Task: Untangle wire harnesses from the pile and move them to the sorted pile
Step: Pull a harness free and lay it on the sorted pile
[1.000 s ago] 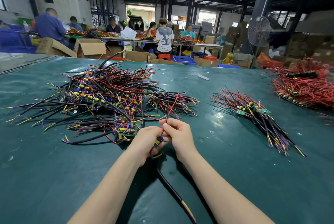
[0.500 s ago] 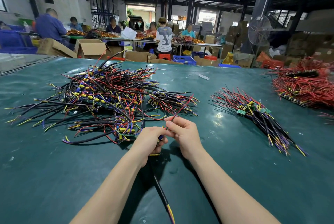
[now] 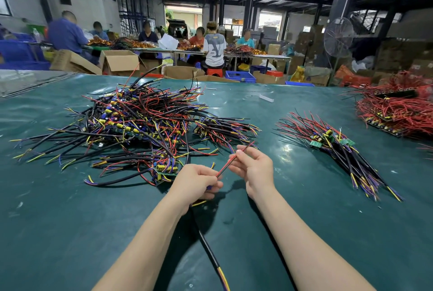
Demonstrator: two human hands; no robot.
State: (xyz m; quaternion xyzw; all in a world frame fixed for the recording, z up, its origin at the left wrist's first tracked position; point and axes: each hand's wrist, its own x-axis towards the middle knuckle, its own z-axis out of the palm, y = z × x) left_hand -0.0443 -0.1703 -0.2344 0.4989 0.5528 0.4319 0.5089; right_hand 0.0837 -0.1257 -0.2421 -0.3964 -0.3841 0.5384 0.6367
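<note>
A big tangled pile of wire harnesses (image 3: pixel 138 124) with black, red, yellow and blue wires lies at the left of the green table (image 3: pixel 70 220). A neater sorted pile (image 3: pixel 332 145) lies to the right. Between them, near me, my left hand (image 3: pixel 195 182) grips one wire harness; its black cable (image 3: pixel 210 255) trails toward me between my forearms. My right hand (image 3: pixel 253 168) pinches that harness's red and black wire pair (image 3: pixel 230 160), which runs taut from my left hand up past my right fingers.
A heap of red wires on boards (image 3: pixel 396 110) sits at the far right edge of the table. A small white scrap (image 3: pixel 266 98) lies far mid-table. Behind the table are cardboard boxes, a standing fan (image 3: pixel 338 37) and several seated workers.
My right hand has slid rightward and away along the red wire, drawing it out straighter, and the gap between my hands has widened. The black cable tail has swung slightly between my forearms.
</note>
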